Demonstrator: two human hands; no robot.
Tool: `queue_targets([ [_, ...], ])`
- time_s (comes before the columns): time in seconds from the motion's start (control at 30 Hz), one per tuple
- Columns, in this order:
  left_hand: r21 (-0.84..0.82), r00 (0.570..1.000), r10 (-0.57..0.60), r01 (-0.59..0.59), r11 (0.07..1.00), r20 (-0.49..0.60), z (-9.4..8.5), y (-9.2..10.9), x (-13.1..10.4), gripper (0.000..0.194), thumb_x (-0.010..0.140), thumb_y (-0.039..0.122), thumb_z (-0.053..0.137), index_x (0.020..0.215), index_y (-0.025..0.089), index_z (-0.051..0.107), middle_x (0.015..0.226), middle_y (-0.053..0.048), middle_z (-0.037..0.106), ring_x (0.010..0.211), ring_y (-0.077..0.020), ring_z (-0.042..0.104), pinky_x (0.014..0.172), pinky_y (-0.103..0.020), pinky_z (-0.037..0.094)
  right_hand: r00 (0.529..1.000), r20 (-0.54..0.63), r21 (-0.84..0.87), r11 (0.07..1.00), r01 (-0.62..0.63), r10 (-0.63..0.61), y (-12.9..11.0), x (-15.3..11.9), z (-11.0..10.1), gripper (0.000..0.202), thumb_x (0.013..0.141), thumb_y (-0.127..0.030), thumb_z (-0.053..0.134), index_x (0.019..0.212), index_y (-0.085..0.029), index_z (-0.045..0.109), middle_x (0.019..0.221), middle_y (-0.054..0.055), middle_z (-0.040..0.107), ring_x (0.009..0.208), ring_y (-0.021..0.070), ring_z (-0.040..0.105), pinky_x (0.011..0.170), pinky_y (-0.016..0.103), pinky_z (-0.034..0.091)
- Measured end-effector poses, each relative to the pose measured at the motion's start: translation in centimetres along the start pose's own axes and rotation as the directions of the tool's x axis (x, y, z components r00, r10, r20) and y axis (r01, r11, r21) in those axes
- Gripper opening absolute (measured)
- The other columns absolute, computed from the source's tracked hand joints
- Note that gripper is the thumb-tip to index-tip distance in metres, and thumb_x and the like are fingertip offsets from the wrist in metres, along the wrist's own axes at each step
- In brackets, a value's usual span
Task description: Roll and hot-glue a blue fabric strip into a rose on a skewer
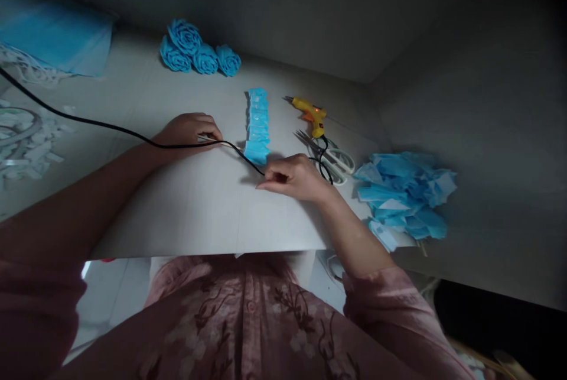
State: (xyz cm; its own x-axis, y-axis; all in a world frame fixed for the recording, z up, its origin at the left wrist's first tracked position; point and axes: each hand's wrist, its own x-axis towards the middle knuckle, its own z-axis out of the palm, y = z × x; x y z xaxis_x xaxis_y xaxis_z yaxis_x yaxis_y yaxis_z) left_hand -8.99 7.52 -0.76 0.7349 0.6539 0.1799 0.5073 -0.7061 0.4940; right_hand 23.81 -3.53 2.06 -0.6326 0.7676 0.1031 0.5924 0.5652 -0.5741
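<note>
Both hands low on the white surface (199, 208), either side of a folded blue strip (257, 126). Left hand (190, 130) is curled, fingers closed down near a thin pale wire/stem that pokes out twd the strip; looks pinched, but can't tell for sure at this res. Right hand (295, 176) is loosely fisted, thumb & forefinger pinched at approx the point where the black cord (88, 121) passes; whether it grips the cord or sth smaller, can't tell.

The strip lies w/ its long axis running away from the person, near end just beyond & between the two hands. Its near end is closer to the right hand: up & slightly left of those fingers. From the left hand it sits to the right, near but apart.

Cord runs in from far left, under the left hand, past the strip's near end, on to the glue gun (310, 114). Scissors (334, 158) just right of the right hand. Blue paper roses (199, 52) at back, blue scrap pile (405, 194) at right edge.
</note>
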Motion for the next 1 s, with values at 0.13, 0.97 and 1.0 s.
queue_targets([
  [0.13, -0.037, 1.0, 0.003, -0.003, 0.999, -0.009, -0.2, 0.4, -0.1, 0.054, 0.109, 0.066, 0.056, 0.096, 0.02, 0.081, 0.101, -0.008, 0.08, 0.095, -0.0218, 0.069, 0.089, -0.035, 0.054, 0.994, -0.069, -0.168, 0.981, -0.098, 0.088, -0.2, -0.2, -1.1, 0.052, 0.111, -0.068, 0.064, 0.092, -0.023, 0.08, 0.079, 0.004, 0.076, 0.07, 0.0165, 0.064, 0.069, 0.035, 0.039],
  [0.97, 0.018, 0.999, -0.032, 0.032, 0.999, -0.009, 0.0, -0.1, 0.4, 0.037, 0.1, 0.049, 0.059, 0.09, 0.021, 0.08, 0.104, -0.009, 0.084, 0.095, -0.0236, 0.068, 0.093, -0.038, 0.057, 0.979, 0.2, -0.143, 0.99, -0.009, 0.038, -0.5, 0.3, -0.2, 0.056, 0.115, -0.065, 0.055, 0.076, -0.024, 0.059, 0.073, 0.001, 0.059, 0.071, 0.0172, 0.047, 0.07, 0.037, 0.028],
  [1.0, 0.018, 0.999, -0.034, 0.034, 0.999, -0.01, 0.0, -0.1, 0.4, 0.038, 0.1, 0.049, 0.059, 0.091, 0.02, 0.081, 0.104, -0.009, 0.084, 0.095, -0.024, 0.069, 0.093, -0.039, 0.057, 0.979, 0.198, -0.14, 0.99, -0.008, 0.036, -0.5, 0.3, -0.2, 0.056, 0.115, -0.065, 0.055, 0.076, -0.024, 0.059, 0.073, 0.001, 0.058, 0.071, 0.0171, 0.047, 0.07, 0.037, 0.028],
])
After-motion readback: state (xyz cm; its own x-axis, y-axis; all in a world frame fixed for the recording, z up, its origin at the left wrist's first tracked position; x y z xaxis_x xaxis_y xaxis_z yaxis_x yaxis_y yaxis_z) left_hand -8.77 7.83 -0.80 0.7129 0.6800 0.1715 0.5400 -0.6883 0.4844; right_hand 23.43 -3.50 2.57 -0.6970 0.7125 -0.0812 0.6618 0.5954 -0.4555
